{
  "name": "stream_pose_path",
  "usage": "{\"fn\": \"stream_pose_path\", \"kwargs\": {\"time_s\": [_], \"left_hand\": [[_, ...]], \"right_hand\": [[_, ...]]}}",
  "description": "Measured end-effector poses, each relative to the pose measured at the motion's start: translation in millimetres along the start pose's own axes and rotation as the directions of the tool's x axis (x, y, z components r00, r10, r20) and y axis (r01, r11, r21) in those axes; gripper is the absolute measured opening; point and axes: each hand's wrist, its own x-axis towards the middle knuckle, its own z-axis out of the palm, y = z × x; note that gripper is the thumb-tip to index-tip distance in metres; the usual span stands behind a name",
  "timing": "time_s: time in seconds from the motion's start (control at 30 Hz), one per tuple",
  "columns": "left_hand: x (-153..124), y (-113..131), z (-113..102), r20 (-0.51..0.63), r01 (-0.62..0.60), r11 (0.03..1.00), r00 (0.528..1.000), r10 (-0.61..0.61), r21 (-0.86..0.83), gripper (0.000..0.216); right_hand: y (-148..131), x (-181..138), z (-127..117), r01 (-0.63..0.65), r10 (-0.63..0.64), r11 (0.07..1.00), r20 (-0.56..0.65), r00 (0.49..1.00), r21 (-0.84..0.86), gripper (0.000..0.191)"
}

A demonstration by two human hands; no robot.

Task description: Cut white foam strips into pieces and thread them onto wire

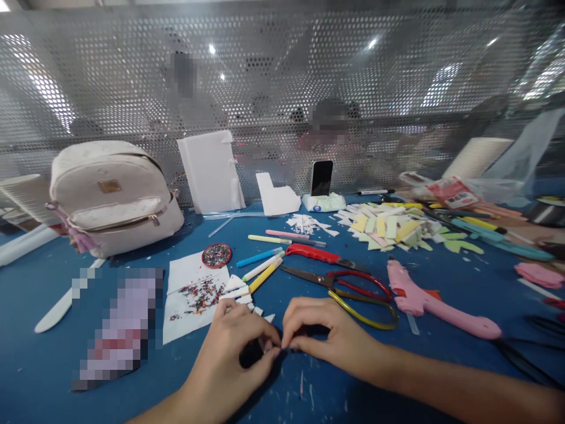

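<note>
My left hand and my right hand meet low over the blue table, thumb and forefinger of each pinched together, their tips nearly touching. Whatever lies between the fingertips is too small to make out. Just beyond my left hand is a white sheet strewn with dark and orange bits, and a round red-rimmed dish of similar bits rests at its far edge. Small white foam pieces lie by my left knuckles. Scissors with red and yellow handles lie beyond my right hand.
A pink glue gun lies to the right. Markers and a red-handled cutter lie mid-table. Behind them sit a heap of pastel strips, a propped phone and white boards. A pale backpack stands at left before a perforated metal screen.
</note>
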Motion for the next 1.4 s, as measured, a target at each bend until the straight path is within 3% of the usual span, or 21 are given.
{"fn": "stream_pose_path", "kwargs": {"time_s": [0.17, 0.4, 0.9, 1.4], "left_hand": [[1.3, -2.8, 0.4, 0.019, 0.018, 0.999, 1.0, -0.017, -0.048, 0.012], [1.7, -2.3, -0.3, -0.014, 0.031, 0.999, 0.999, -0.032, -0.032, 0.021], [2.1, -5.2, 1.2, -0.028, 0.039, 0.999, 0.999, -0.039, -0.007, 0.018], [1.4, -0.4, -0.6, -0.014, -0.002, 1.0, 1.0, 0.002, 0.029, 0.017]], "right_hand": [[-0.7, 0.0, 1.6, 0.05, -0.049, 0.998, 0.017, 0.999, -0.026, 0.01], [1.0, -2.6, 1.6, 0.034, -0.032, 0.997, 0.024, 0.999, -0.069, 0.011], [5.5, 1.5, 0.3, -0.144, 0.141, 0.989, -0.08, 0.987, -0.028, 0.007], [3.9, -2.2, 5.4, -0.072, 0.069, 0.995, -0.047, 0.996, -0.065, 0.006]]}}
